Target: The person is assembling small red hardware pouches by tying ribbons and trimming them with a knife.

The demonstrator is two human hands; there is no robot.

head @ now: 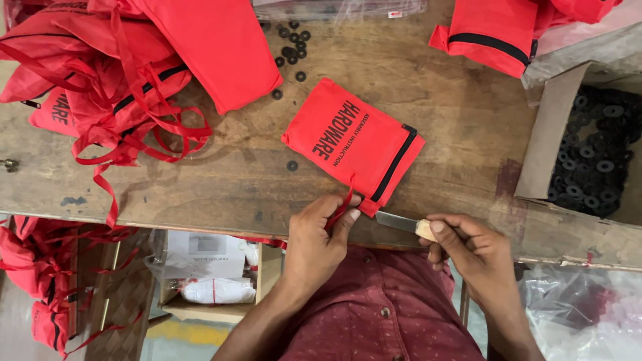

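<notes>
- The left hand (319,234) sits at the near edge of the wooden surface (221,180), its grip pinched on a red ribbon tail (342,207) that hangs from the near corner of a red pouch (353,144).
- The right hand (471,247) is just off the near edge, its grip pressed together around the pale handle of a small knife (401,223); thumb on top of the handle.
- The knife's metal blade points left and its tip reaches the pouch's near corner, just beside the pinched ribbon.
- The red pouch lies flat and tilted near the middle of the surface, printed side up, with a black zip strip (396,162) along its right end.
- 1 loose black washer (292,166) lies on the bare wood just left of the pouch.
- An open cardboard box (545,134) at the right edge holds a heap of black washers (598,160).
- At the far left corner a pile of red pouches (134,60) spreads out, tangled red ribbons trailing toward the near edge.
- More loose black washers (293,45) are scattered at the far edge, between the pile and the tilted pouch.
- Another red pouch (491,33) with a black zip rests at the far right corner, above the box.
- Below the surface on the left, a cardboard tray (200,304) with bagged items and more red pouches (33,267) are visible.
</notes>
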